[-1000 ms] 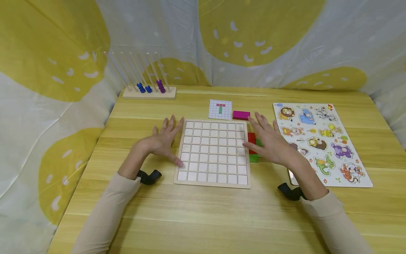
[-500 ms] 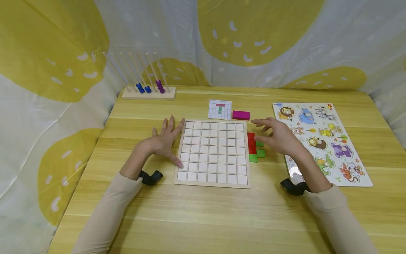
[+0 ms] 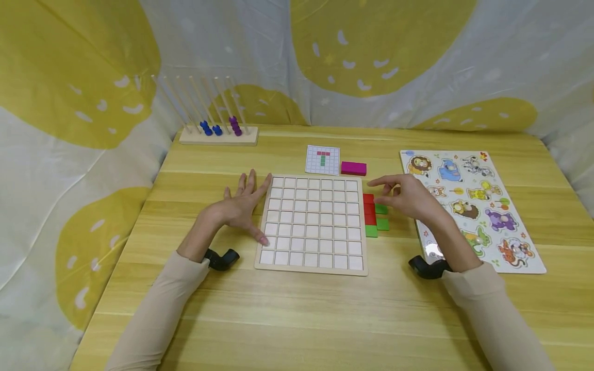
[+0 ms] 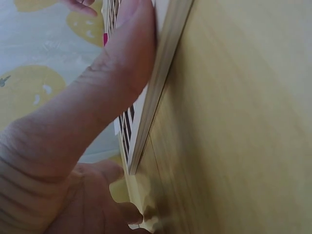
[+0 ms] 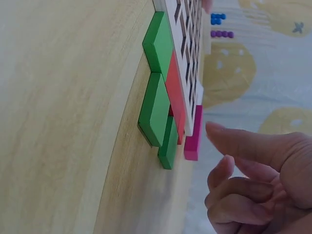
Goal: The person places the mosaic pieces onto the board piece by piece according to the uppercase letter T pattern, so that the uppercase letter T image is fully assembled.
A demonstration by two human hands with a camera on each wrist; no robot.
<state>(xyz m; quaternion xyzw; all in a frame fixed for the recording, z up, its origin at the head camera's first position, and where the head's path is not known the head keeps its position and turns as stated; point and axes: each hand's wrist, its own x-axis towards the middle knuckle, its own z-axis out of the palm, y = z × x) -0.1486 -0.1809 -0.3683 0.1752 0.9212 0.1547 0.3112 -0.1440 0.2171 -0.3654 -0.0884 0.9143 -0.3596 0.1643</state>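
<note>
A pale wooden grid board lies in the middle of the table. My left hand rests at its left side, fingers spread, with the thumb on the rim. In the left wrist view the thumb lies over the board's edge. My right hand hovers right of the board with a gap between thumb and index finger, the other fingers bent. Nothing shows between them. Close to its fingertips, along the board's right edge, are red tiles and several green tiles.
Behind the board lie a small card with a red and green T pattern and a magenta block. An animal peg puzzle lies at the right. A peg rack with blue and purple beads stands at the back left.
My right hand has drawn back from the board's right edge and its spread fingers have bent inward, uncovering more of the red and green tiles. The left hand stays in place.
</note>
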